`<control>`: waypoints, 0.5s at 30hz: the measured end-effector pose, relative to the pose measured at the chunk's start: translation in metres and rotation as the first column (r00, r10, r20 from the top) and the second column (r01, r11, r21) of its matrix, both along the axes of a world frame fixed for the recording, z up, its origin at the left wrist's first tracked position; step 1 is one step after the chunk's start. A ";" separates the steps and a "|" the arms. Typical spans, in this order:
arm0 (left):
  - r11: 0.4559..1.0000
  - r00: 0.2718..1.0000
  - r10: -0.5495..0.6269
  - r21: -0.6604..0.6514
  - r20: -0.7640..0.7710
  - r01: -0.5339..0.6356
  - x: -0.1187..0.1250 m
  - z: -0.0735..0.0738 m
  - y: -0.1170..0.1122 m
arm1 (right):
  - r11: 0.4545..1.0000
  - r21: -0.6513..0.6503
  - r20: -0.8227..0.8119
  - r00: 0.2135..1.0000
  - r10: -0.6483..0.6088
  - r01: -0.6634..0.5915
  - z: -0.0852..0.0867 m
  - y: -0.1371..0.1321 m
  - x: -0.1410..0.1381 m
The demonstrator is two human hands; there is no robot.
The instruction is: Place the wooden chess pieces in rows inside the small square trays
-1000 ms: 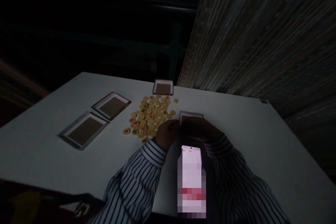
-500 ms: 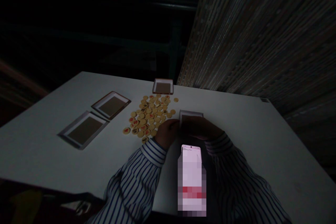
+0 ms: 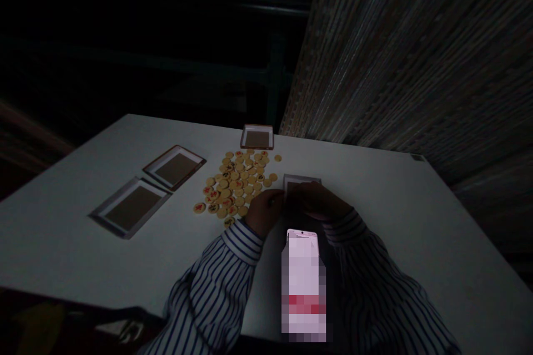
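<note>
A loose pile of round wooden xiangqi pieces, some with red or black characters, lies on the white table. Just right of the pile, my left hand is closed, fingers curled at the left side of a small shallow tray. Whatever those fingers may hold is hidden. My right hand reaches over that tray and covers most of it; its fingertips are lost in dark shadow. A lit phone with a blurred screen lies between my forearms.
Two shallow trays, a brown-rimmed one and a grey-rimmed one, lie left of the pieces. Another brown-rimmed tray sits at the far edge. A string curtain hangs behind the table on the right. The room is dim.
The whole view has shifted very slightly. My hands stay at the same tray, and the pieces lie as before.
</note>
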State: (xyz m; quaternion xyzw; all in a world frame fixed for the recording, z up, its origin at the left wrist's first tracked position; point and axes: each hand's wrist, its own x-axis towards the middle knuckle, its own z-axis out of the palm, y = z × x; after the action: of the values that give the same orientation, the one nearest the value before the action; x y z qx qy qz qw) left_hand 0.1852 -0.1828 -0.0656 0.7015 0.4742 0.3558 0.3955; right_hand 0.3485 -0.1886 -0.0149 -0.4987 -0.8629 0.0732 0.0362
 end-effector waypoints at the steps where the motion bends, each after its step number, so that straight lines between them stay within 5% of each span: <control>1: 1.000 1.000 0.002 -0.002 0.001 -0.002 0.000 0.000 0.000 | 1.000 -0.018 -0.016 1.000 0.020 -0.020 0.000 0.000 0.000; 15: 1.000 1.000 0.002 0.017 -0.013 -0.002 0.000 0.001 0.001 | 0.997 -0.030 -0.089 0.994 0.062 -0.065 0.002 -0.001 -0.001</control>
State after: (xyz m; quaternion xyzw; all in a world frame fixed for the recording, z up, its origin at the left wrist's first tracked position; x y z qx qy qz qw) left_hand 0.1852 -0.1817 -0.0647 0.7067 0.4743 0.3556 0.3861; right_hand 0.3478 -0.1897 -0.0133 -0.4679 -0.8745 0.1106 0.0637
